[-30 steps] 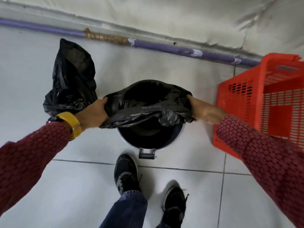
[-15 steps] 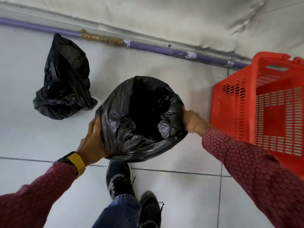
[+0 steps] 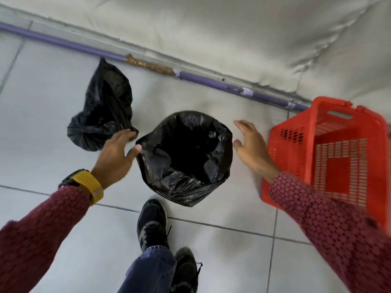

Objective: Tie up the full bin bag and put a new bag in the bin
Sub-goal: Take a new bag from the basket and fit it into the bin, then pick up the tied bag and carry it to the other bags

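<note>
We just let go. Our left hand (image 3: 115, 154) and right hand (image 3: 251, 144) are now open, either side of the new bag (image 3: 184, 157) covering the bin. The tied bag (image 3: 103, 111) sits far left. We think we're nearly done.

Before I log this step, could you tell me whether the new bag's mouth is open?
Open: the new bag is spread wide, dark interior showing.

The lined bin (image 3: 184, 157) stands on the floor (image 3: 53, 98) between the tied bag (image 3: 103, 115) on its left and the basket (image 3: 330, 153) on its right. A pipe (image 3: 211, 82) runs behind them along the wall.
</note>
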Available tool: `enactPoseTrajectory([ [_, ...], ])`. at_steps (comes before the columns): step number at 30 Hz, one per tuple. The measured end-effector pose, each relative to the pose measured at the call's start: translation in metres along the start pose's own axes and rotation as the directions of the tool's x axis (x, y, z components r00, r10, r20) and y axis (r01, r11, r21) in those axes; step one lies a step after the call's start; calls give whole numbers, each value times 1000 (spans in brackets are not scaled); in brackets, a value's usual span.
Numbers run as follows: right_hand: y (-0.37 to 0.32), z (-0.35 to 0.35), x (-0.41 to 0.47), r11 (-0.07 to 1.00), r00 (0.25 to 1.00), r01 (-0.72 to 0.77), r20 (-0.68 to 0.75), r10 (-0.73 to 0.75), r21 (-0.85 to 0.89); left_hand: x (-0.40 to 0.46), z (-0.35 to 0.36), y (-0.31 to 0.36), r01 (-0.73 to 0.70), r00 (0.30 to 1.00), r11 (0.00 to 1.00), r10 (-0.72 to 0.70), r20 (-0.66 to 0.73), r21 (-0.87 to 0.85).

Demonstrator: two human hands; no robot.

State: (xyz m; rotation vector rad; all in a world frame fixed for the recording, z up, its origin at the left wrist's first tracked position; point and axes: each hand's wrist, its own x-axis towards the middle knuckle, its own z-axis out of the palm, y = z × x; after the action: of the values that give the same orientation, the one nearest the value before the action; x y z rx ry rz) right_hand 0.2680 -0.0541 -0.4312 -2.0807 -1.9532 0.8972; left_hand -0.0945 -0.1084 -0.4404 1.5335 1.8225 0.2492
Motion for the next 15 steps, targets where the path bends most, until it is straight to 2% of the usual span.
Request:
enactPoseTrajectory([
  [2, -42, -14, -13, 995, 994, 98, 39, -99, 20, -25, -28, 20, -64, 998, 997, 65, -5, 52],
  [5, -109, -13, -24, 977, 960, 212, 180, -215, 40, -50, -65, 28, -91, 996, 986, 91, 10, 136],
  [9, -202, 27, -15, 959, 901, 265, 327, -285, 106, -63, -113, -4, -40, 999, 980, 43, -11, 196],
  [12, -257, 83, 8, 966, 919, 201, 311, -243, 161, -52, -143, -54, -17, 999, 976, 27, -45, 215],
  [15, -312, 159, 37, 974, 929, -32, 367, -54, 224, -36, -167, -125, 0, 998, 961, 19, -65, 276],
])
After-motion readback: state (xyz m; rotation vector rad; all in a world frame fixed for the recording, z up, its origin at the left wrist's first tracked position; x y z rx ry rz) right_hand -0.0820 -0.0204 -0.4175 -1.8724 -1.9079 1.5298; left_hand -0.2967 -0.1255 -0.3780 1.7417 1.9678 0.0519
